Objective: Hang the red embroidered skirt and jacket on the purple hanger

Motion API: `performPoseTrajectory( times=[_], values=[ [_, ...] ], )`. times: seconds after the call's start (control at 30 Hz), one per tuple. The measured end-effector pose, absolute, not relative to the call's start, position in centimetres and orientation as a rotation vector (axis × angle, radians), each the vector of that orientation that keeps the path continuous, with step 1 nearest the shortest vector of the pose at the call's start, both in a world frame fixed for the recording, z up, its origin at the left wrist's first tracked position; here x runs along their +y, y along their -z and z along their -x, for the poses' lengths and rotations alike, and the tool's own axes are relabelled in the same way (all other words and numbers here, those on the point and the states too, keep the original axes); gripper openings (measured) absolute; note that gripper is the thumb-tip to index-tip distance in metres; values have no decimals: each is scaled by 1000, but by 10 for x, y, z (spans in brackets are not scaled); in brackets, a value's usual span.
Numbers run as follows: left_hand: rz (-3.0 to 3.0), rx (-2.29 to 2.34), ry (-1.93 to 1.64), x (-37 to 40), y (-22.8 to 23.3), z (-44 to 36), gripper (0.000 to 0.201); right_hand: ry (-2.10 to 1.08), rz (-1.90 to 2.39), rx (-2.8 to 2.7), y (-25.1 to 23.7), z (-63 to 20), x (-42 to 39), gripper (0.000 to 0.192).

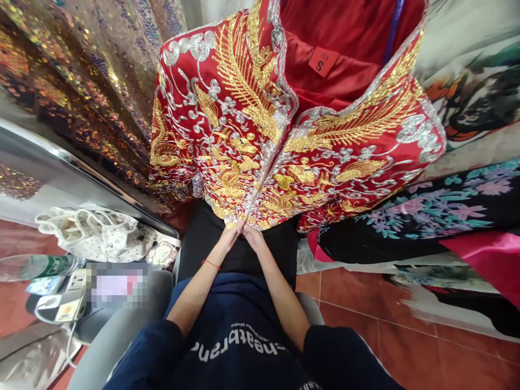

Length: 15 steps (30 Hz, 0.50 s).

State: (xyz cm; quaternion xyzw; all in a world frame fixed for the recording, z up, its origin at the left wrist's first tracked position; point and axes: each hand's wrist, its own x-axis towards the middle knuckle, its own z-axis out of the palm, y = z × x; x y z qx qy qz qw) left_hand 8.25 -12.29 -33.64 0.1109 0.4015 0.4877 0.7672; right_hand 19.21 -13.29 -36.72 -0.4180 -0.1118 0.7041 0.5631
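Observation:
A red jacket [268, 162] with dense gold and silver embroidery hangs in front of me, its collar toward the top and its hem near my lap. A red size tag marked S [324, 62] shows inside the neckline. My left hand [232, 236], with a thin red bracelet at the wrist, is closed on the bottom of the jacket's front edge. Pressed up beside it, my right hand [252, 237] is closed on the same spot, where the two front panels meet. What lies right between the fingertips is too small to make out.
Sequined fabric [81, 70] hangs on the left. Black floral cloth [439, 206] and other garments hang on the right. At lower left are a white dotted cloth bag [97, 233], a plastic bottle [52, 266] and a power strip [75, 292] with a white cable, near grey seat edges.

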Motion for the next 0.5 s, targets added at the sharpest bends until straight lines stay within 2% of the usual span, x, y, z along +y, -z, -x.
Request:
performPoseTrajectory(
  times=[0.17,0.5],
  values=[
    [-313,893,-1057,-123,338,-84,42,-1651,993,-254,366,-192,-133,29],
    [-306,917,-1068,-126,339,-87,43,-1637,1006,-215,364,-191,-133,26]
  ],
)
